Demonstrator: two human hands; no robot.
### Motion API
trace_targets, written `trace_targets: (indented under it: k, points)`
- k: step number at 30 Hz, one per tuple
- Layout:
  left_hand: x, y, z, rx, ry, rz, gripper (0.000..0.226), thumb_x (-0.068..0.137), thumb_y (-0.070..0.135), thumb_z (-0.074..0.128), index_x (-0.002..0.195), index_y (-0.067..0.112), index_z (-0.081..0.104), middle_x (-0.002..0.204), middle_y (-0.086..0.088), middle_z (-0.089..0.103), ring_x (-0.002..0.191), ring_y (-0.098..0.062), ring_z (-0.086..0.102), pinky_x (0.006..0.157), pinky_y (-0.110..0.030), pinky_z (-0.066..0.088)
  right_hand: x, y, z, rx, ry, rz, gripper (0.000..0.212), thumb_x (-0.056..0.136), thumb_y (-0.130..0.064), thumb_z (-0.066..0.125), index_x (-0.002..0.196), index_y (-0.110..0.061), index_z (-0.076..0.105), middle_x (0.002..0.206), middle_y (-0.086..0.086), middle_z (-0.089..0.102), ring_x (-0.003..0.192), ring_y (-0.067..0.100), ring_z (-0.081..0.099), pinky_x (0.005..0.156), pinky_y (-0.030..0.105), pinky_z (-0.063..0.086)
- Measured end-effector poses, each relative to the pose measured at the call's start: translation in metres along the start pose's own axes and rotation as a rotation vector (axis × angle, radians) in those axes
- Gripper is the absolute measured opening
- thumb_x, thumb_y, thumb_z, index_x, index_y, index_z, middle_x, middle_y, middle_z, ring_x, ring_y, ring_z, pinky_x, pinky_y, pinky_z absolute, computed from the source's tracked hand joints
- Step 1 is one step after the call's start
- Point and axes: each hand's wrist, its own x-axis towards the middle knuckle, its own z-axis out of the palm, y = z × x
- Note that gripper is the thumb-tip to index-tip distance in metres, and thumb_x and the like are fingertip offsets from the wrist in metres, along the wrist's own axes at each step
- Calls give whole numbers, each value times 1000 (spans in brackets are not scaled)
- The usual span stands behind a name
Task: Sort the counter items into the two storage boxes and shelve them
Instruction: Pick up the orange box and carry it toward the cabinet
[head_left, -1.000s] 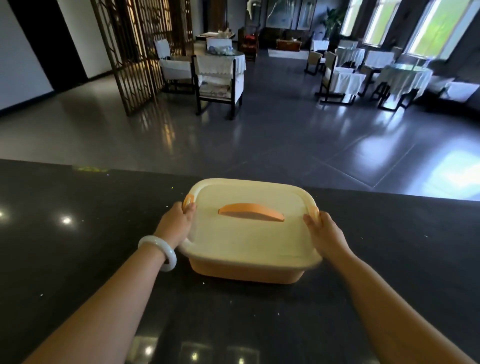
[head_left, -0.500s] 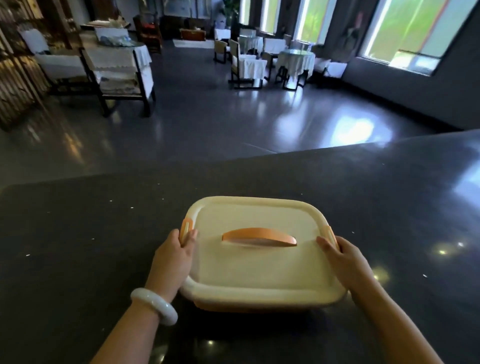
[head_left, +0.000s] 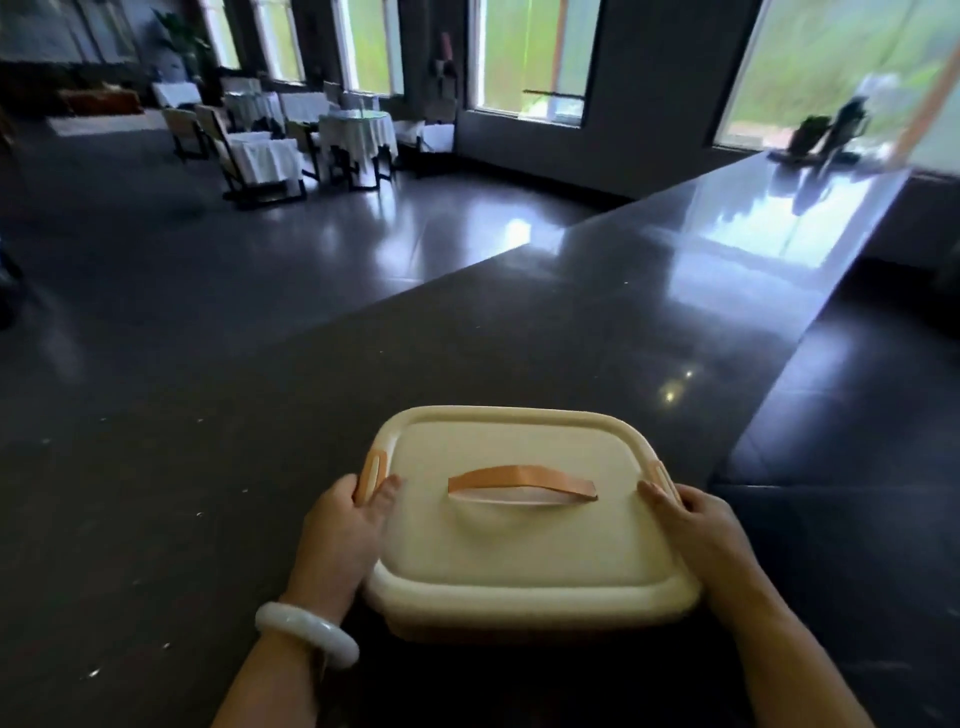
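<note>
A cream storage box (head_left: 524, 551) with a closed lid and an orange top handle (head_left: 521, 483) is in front of me over the dark counter (head_left: 156, 519). My left hand (head_left: 340, 535) grips its left side by the orange clip, thumb on the lid. My right hand (head_left: 701, 530) grips the right side by the other clip. I cannot tell whether the box rests on the counter or is lifted. Its contents are hidden by the lid.
The counter runs away to the far right, where dark objects (head_left: 831, 132) stand near a window. Its right edge drops to a lower dark surface (head_left: 857, 415). Beyond the counter lies a glossy floor with white-clothed tables and chairs (head_left: 291, 145).
My view has swung to the right, and the box held in both hands has come with it, closer to me. Both hands keep their grip on the sides.
</note>
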Motion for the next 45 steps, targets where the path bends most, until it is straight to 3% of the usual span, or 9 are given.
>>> trace_targets:
  k: [6,10,13,17,22,25,29,39,45]
  points:
    - [10,98,152,4,-138,135,23,92,48,54,75,35,46,78,8,61,69,-7,59,52,-22,39,33,35,-153,42,259,-29,10,89,-32,63,85,-23,65,80,1,67,73,16,63,54,26,44]
    - [3,143,251,-25,-253,221,21,92,45,57,79,29,54,78,6,65,70,-9,61,52,-24,40,48,70,-244,30,414,-9,19,89,-30,64,84,-12,69,75,6,69,67,19,62,52,26,42]
    - [-5,170,321,-8,-328,284,21,91,42,60,77,27,57,74,6,65,69,-8,60,52,-22,39,49,101,-302,49,527,34,19,88,-31,65,81,-14,69,70,5,69,65,21,64,53,28,46]
    - [-6,197,399,19,-489,304,18,91,42,61,86,25,63,78,4,69,71,-9,64,52,-19,41,54,137,-351,139,612,117,13,88,-28,64,78,-20,64,72,9,70,67,27,67,56,33,53]
    - [15,237,491,79,-582,346,17,89,44,63,86,28,63,77,6,69,71,-7,64,54,-22,41,89,171,-402,211,735,219,12,89,-21,65,88,-10,63,72,12,68,66,28,65,53,30,48]
    - [38,267,549,106,-609,380,18,89,47,62,82,30,62,75,8,68,71,-7,63,56,-24,43,133,181,-436,218,793,223,9,88,-19,65,84,-12,63,68,9,68,64,27,65,51,30,49]
    - [88,320,631,103,-663,401,21,89,48,60,85,28,62,76,6,68,71,-9,64,54,-25,42,218,179,-487,229,841,206,12,88,-19,66,80,-11,64,73,17,70,69,35,67,62,39,54]
    - [150,454,810,85,-772,513,16,90,43,63,81,30,60,74,7,68,65,-2,62,52,-18,42,354,176,-618,252,1008,198,11,87,-19,66,78,-16,63,64,9,68,55,23,64,38,20,46]
    - [181,518,925,86,-793,530,20,89,44,64,85,24,65,70,4,68,57,-3,62,44,-13,39,439,196,-697,254,1040,210,12,88,-20,65,81,-11,64,66,13,68,56,25,64,41,23,46]
